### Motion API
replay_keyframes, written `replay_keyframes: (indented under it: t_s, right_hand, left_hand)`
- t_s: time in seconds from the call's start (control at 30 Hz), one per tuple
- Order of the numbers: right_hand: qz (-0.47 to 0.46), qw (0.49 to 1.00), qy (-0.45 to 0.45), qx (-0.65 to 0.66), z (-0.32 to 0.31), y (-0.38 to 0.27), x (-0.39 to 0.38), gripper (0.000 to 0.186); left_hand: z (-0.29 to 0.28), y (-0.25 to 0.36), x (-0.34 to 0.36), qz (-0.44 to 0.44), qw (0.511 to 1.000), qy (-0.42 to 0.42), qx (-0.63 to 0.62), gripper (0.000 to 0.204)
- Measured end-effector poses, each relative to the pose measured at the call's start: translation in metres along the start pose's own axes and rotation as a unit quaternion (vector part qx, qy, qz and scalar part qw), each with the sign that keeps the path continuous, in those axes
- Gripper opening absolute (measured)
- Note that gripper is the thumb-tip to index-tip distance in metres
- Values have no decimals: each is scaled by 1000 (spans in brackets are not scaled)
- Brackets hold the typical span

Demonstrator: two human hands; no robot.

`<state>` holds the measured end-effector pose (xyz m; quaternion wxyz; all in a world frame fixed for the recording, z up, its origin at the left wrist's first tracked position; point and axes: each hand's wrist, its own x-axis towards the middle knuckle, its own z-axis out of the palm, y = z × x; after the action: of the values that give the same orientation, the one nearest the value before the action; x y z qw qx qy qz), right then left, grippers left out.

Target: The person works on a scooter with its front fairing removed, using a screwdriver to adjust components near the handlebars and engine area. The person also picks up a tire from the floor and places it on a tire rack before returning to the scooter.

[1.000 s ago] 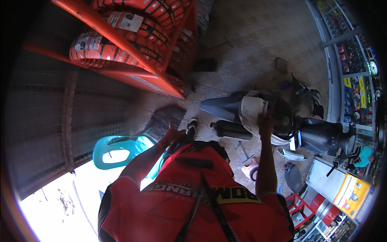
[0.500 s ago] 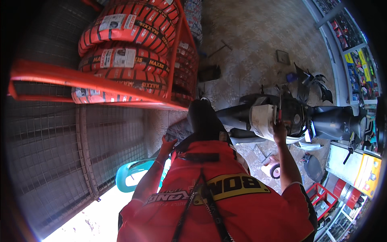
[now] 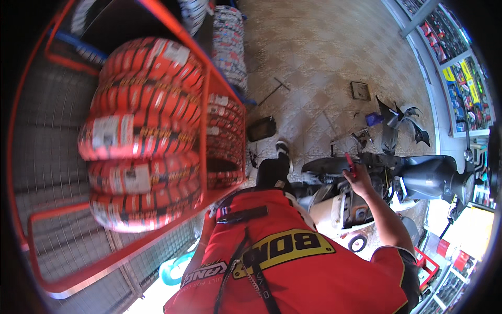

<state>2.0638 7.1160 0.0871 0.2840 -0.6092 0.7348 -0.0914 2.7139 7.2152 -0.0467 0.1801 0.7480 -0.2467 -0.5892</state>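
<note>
My right hand (image 3: 358, 182) is closed round a slim red-handled tool (image 3: 351, 165), whose exact kind I cannot make out. It is above the middle of a partly stripped motor scooter (image 3: 426, 175), with dark body panels and exposed parts around it. Beside my wrist is a pale panel with a cap-like fitting (image 3: 360, 213). My left hand (image 3: 210, 214) is low by my side, close to the red rack; its fingers are mostly hidden, so I cannot tell what it touches.
A red metal rack (image 3: 204, 89) with stacked red-wrapped tyres (image 3: 141, 136) stands at my left. On the tiled floor lie a black tray (image 3: 261, 129), a T-handle wrench (image 3: 274, 91), a square tray (image 3: 360, 91) and black panels (image 3: 389, 128). Glass display shelves (image 3: 463, 89) line the right.
My view has shifted, showing more floor and rack. My right hand, with the red tool, has lifted and moved slightly left over the scooter. My left hand has dropped back, its fingers now hidden.
</note>
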Motion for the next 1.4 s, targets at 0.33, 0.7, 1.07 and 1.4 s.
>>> replay_keyframes:
  t_s: [0.33,0.7,1.07,1.4]
  right_hand:
    - [274,960,-48,38,36,115,118,51]
    - [324,938,9,121,-51,95,143,63]
    - [516,746,143,395,-74,54,88,56]
    - [594,664,191,412,-61,115,142,51]
  left_hand:
    - [71,201,39,-48,996,-29,65,71]
    - [165,377,164,0,985,-134,112,66]
    - [371,566,220,106,918,-278,263,63]
    - [539,620,294,51,842,-363,396,60]
